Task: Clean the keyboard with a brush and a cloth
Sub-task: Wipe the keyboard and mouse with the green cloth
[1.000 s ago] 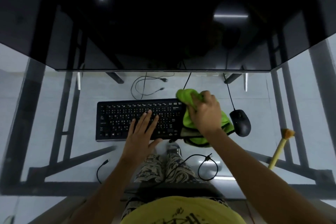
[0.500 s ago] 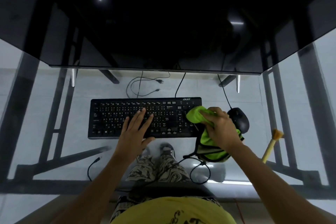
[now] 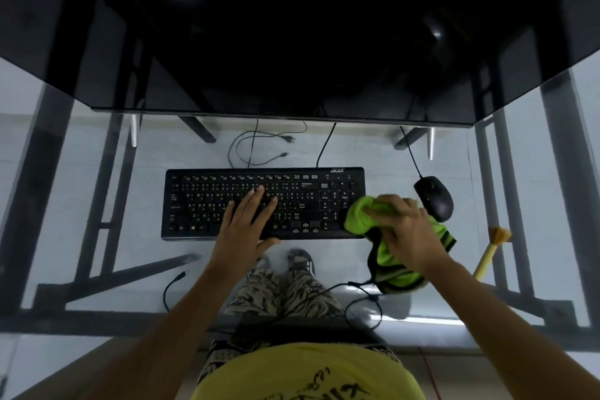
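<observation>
**Q:** Status of the hands?

**A:** The left hand (image 3: 246,224) lies flat on the keyboard (image 3: 201,204), fingers straight and spread over the middle keys, gripping nothing. The right hand (image 3: 406,230) is clamped on the green cloth (image 3: 357,214).

**Q:** Cloth location?

**A:** The bunched part touches the keyboard's right end, at the number pad. The remainder trails under the palm onto the glass bench (image 3: 136,204). The mouse (image 3: 433,196) sits just beside the right hand.
</observation>
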Demonstrator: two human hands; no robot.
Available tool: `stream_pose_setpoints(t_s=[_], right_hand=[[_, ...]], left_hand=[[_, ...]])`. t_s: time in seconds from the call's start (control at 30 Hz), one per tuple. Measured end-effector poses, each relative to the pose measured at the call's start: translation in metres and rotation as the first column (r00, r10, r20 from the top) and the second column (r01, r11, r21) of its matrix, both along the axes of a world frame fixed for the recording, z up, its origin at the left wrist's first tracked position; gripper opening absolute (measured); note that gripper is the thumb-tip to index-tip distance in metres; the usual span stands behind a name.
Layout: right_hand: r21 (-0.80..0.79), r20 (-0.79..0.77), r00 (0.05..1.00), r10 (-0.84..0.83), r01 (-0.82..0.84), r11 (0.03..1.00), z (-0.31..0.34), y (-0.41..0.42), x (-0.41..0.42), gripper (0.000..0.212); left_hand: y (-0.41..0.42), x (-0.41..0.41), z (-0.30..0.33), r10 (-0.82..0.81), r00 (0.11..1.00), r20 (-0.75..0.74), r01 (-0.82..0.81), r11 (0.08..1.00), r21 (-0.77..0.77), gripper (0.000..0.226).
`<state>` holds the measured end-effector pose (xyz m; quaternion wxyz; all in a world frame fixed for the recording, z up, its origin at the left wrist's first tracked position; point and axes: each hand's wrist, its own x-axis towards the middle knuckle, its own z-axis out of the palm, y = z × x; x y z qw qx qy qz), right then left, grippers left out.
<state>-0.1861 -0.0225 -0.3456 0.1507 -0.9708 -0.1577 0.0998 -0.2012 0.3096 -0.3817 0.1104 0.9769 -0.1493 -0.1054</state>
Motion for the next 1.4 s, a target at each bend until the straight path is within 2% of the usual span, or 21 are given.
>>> stream_pose_setpoints(t_s=[0.17, 0.33, 0.47, 0.57, 0.63, 0.73, 0.83, 0.9, 1.1, 1.2, 1.33, 1.4], right_hand=[[-0.045, 0.047, 0.987, 0.152, -0.149, 0.988, 0.008, 0.017, 0.003, 0.053], [-0.063, 0.05, 0.926, 0.374, -0.371, 0.926, 0.007, 0.091, 0.01, 0.053], [-0.131, 0.029, 0.879, 0.476, -0.468, 0.874, 0.006, 0.063, 0.01, 0.055], [-0.161, 0.023, 0.89, 0.456, -0.447, 0.88, 0.004, 0.009, 0.009, 0.055], [-0.171, 0.047, 0.897, 0.439, -0.426, 0.888, 0.007, 0.002, 0.009, 0.051], [-0.142, 0.091, 0.878, 0.47, -0.456, 0.879, 0.006, 0.054, 0.008, 0.047], [-0.067, 0.05, 0.861, 0.506, -0.503, 0.862, 0.003, 0.116, 0.008, 0.05], [-0.084, 0.045, 0.857, 0.513, -0.509, 0.857, 0.001, 0.124, 0.009, 0.049], [-0.102, 0.073, 0.849, 0.524, -0.516, 0.85, 0.003, 0.028, 0.013, 0.052], [-0.125, 0.104, 0.873, 0.477, -0.464, 0.877, 0.007, 0.031, 0.01, 0.052], [-0.05, 0.104, 0.892, 0.44, -0.437, 0.898, 0.001, 0.096, 0.005, 0.049], [-0.054, 0.098, 0.887, 0.451, -0.448, 0.893, 0.004, 0.097, 0.009, 0.052]], left_hand=[[0.001, 0.001, -0.002, 0.011, 1.0, 0.009, -0.01, 1.0, -0.003, 0.075], [0.003, 0.0, -0.003, -0.005, 0.998, 0.058, 0.007, 0.999, -0.031, 0.077], [0.002, 0.001, -0.001, -0.017, 0.999, 0.048, 0.02, 0.998, -0.053, 0.078], [0.001, 0.002, -0.001, -0.009, 1.0, 0.022, 0.01, 0.999, -0.041, 0.077], [0.001, 0.002, -0.001, -0.002, 1.0, 0.018, 0.002, 0.999, -0.036, 0.079], [0.003, 0.002, -0.002, -0.014, 0.999, 0.042, 0.014, 1.0, -0.011, 0.08], [0.005, 0.001, -0.004, -0.023, 0.998, 0.053, 0.024, 1.0, -0.011, 0.079], [0.004, 0.0, -0.005, -0.023, 0.998, 0.053, 0.024, 1.0, -0.014, 0.081], [0.003, 0.003, -0.004, -0.03, 0.999, 0.04, 0.033, 0.998, -0.059, 0.08], [0.004, 0.001, -0.007, -0.026, 0.999, 0.021, 0.027, 0.998, -0.06, 0.077], [0.005, -0.006, -0.009, -0.065, 0.994, 0.083, 0.059, 0.996, 0.067, 0.064], [0.007, -0.023, -0.01, -0.094, 0.986, 0.134, 0.075, 0.988, 0.136, 0.056]])
